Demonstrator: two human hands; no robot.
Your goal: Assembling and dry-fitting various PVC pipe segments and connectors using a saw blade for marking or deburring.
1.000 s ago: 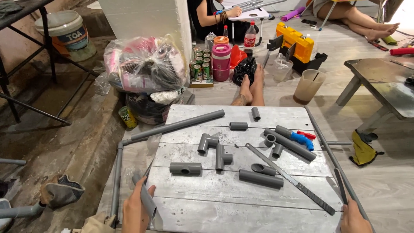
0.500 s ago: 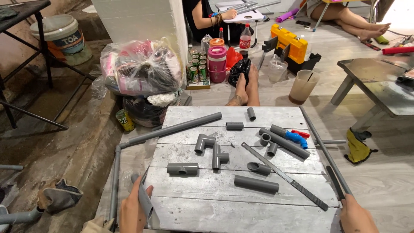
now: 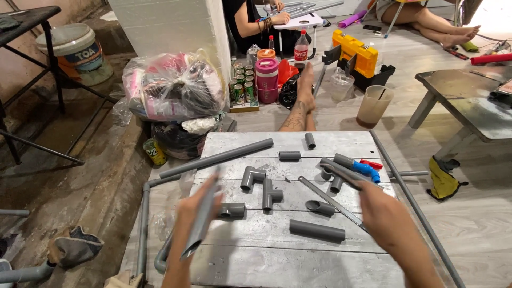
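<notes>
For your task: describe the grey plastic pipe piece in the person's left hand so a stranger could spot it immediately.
Start at the grey wooden board table. At its near left edge, the left hand holds a grey plastic pipe piece. Unlike the other pipes lying flat on the boards, it is lifted and tilted.

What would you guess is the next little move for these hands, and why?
Probably the right hand closes on the saw lying just under it, since the left hand already holds a grey pipe lifted over the board.
</notes>
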